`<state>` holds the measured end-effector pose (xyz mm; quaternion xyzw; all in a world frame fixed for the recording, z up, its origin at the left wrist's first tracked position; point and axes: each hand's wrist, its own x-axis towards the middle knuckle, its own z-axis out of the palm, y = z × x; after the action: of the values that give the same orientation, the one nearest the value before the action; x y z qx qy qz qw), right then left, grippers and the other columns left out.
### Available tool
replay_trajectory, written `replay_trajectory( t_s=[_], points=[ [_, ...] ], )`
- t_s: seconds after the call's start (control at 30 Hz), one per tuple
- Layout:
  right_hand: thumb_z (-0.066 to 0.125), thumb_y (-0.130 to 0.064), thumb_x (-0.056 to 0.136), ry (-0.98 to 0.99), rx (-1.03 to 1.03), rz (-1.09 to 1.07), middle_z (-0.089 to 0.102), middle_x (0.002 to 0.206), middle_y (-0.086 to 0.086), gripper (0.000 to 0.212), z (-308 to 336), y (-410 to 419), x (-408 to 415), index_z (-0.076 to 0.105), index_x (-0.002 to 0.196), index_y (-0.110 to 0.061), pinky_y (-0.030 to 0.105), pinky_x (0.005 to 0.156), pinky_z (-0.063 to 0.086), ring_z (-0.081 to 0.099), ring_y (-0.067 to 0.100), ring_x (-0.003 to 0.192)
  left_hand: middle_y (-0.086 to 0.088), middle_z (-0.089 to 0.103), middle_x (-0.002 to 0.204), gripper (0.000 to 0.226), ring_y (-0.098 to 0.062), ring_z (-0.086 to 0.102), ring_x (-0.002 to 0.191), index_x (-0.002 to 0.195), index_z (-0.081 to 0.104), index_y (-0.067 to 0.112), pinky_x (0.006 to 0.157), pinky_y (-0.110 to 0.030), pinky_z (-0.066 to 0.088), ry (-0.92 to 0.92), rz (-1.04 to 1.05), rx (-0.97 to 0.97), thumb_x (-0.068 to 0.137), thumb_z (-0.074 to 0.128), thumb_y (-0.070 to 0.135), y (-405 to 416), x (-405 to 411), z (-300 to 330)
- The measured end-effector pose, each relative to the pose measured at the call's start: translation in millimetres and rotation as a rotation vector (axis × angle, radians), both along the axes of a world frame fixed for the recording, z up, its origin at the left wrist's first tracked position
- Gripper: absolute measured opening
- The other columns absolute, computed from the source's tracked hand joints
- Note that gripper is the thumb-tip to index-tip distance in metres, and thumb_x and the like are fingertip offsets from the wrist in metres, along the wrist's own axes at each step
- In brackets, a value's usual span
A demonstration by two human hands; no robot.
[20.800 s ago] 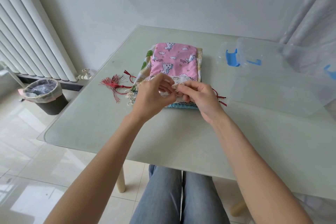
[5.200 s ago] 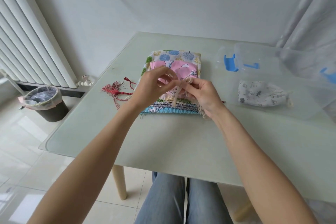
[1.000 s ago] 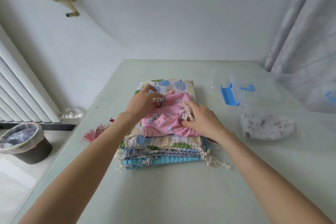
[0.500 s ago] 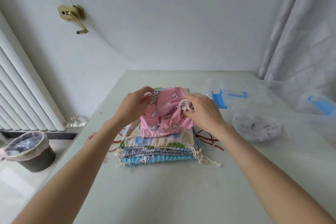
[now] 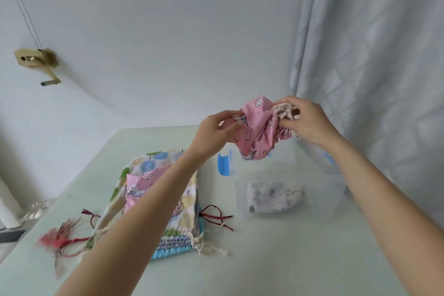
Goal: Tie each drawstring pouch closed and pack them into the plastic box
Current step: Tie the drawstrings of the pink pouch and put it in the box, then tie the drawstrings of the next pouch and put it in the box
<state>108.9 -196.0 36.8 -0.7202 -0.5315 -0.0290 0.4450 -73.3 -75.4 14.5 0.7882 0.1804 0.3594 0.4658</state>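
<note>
A pink cartoon-print pouch (image 5: 258, 134) hangs in the air above the table, held between both hands. My left hand (image 5: 213, 136) pinches its bottom corner. My right hand (image 5: 305, 122) grips its gathered mouth and the cream drawstring. Below them the clear plastic box (image 5: 319, 199) sits on the table at the right, with one white-and-grey pouch (image 5: 274, 196) inside. A stack of flat pouches (image 5: 153, 199) lies at the left, partly hidden by my left forearm; a second pink pouch is on top.
A red tassel (image 5: 57, 238) and dark red cords (image 5: 216, 216) lie beside the stack. The box lid with blue clips (image 5: 224, 163) rests behind the stack. A curtain (image 5: 372, 67) hangs at the right, close to the box. The pale glass table (image 5: 264, 267) stretches toward me.
Both hands have lifted the pink pouch off the stack and carried it up and to the right, over the box. The camera has tilted upward.
</note>
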Motion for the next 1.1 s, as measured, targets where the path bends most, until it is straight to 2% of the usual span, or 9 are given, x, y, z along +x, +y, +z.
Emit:
replay_trajectory(
  t_s=[0.17, 0.27, 0.37, 0.47, 0.6, 0.7, 0.77, 0.93, 1.1],
  points=[
    [0.057, 0.012, 0.076, -0.007, -0.231, 0.107, 0.066, 0.095, 0.008, 0.043, -24.5, 1.8, 42.2, 0.068, 0.104, -0.019, 0.046, 0.067, 0.057, 0.065, 0.029, 0.08, 0.018, 0.071, 0.094, 0.018, 0.003, 0.063, 0.084, 0.102, 0.069, 0.034, 0.075, -0.02, 0.047, 0.366, 0.11, 0.574, 0.091, 0.054, 0.035, -4.1, 34.3, -33.0],
    [0.06, 0.008, 0.078, -0.04, -0.499, 0.222, 0.061, 0.107, 0.003, 0.046, -39.6, 9.5, 51.1, 0.061, 0.115, -0.019, 0.042, 0.079, 0.054, 0.061, 0.028, 0.097, 0.021, 0.069, 0.101, 0.023, -0.003, 0.063, 0.091, 0.107, 0.065, 0.04, 0.074, -0.022, 0.044, 0.523, 0.141, 0.777, 0.093, 0.047, 0.044, 2.9, 35.6, -44.6],
    [0.061, 0.0, 0.079, -0.174, -0.794, 0.234, 0.048, 0.131, 0.001, 0.056, -44.9, 7.3, 58.1, 0.048, 0.129, -0.023, 0.026, 0.089, 0.04, 0.047, 0.02, 0.119, 0.021, 0.07, 0.096, 0.024, -0.006, 0.065, 0.089, 0.106, 0.066, 0.039, 0.068, -0.021, 0.044, 0.432, 0.186, 0.816, 0.093, 0.047, 0.045, 12.1, 33.2, -54.4],
    [0.052, 0.0, 0.083, -0.254, -0.706, 0.187, 0.049, 0.131, 0.002, 0.048, -40.7, -5.2, 53.7, 0.052, 0.126, -0.022, 0.017, 0.085, 0.029, 0.045, 0.016, 0.121, 0.018, 0.07, 0.086, 0.034, -0.009, 0.064, 0.08, 0.104, 0.068, 0.032, 0.065, -0.024, 0.046, 0.228, 0.198, 0.791, 0.089, 0.041, 0.048, 10.7, 28.4, -59.2],
    [0.048, -0.001, 0.088, -0.187, -0.263, 0.176, 0.065, 0.108, -0.008, 0.032, -38.2, -14.5, 9.4, 0.066, 0.108, -0.019, 0.023, 0.09, 0.045, 0.059, 0.006, 0.1, 0.014, 0.068, 0.079, 0.029, -0.005, 0.061, 0.076, 0.103, 0.067, 0.026, 0.068, -0.024, 0.048, 0.053, 0.291, 0.675, 0.089, 0.045, 0.037, 6.8, 1.6, -65.0],
    [0.05, -0.004, 0.089, -0.152, -0.1, 0.258, 0.069, 0.092, -0.011, 0.027, -50.4, -10.9, -41.9, 0.069, 0.099, -0.02, 0.02, 0.078, 0.05, 0.061, -0.002, 0.081, 0.013, 0.067, 0.08, 0.025, -0.002, 0.061, 0.076, 0.105, 0.065, 0.026, 0.068, -0.019, 0.049, 0.036, 0.358, 0.523, 0.089, 0.048, 0.034, 11.8, -40.5, -74.9],
    [0.051, -0.007, 0.089, -0.158, -0.095, 0.329, 0.069, 0.088, -0.011, 0.024, -67.0, -1.7, -77.3, 0.069, 0.097, -0.021, 0.018, 0.071, 0.048, 0.06, 0.0, 0.075, 0.012, 0.067, 0.084, 0.025, -0.001, 0.062, 0.077, 0.109, 0.063, 0.025, 0.07, -0.014, 0.049, 0.12, 0.389, 0.474, 0.09, 0.05, 0.032, 17.4, -76.3, -86.9],
    [0.052, -0.015, 0.09, -0.203, -0.303, 0.419, 0.07, 0.095, -0.004, 0.021, -119.7, 44.9, -148.7, 0.067, 0.104, -0.021, 0.029, 0.071, 0.049, 0.06, 0.012, 0.078, -0.006, 0.058, 0.117, 0.039, -0.013, 0.054, 0.096, 0.124, 0.054, 0.016, 0.092, -0.033, 0.048, 0.551, 0.438, 0.375, 0.086, 0.064, 0.014, 35.3, -166.5, -123.7],
    [0.042, 0.01, 0.083, -0.29, -0.441, 0.361, 0.061, 0.119, 0.001, 0.047, -161.8, 98.8, -182.7, 0.058, 0.119, -0.016, 0.031, 0.094, 0.038, 0.049, 0.021, 0.116, -0.01, 0.048, 0.132, 0.039, -0.025, 0.05, 0.113, 0.123, 0.057, 0.02, 0.099, -0.035, 0.04, 0.799, 0.462, 0.281, 0.084, 0.066, 0.019, 48.5, -219.3, -143.8]
  ],
)
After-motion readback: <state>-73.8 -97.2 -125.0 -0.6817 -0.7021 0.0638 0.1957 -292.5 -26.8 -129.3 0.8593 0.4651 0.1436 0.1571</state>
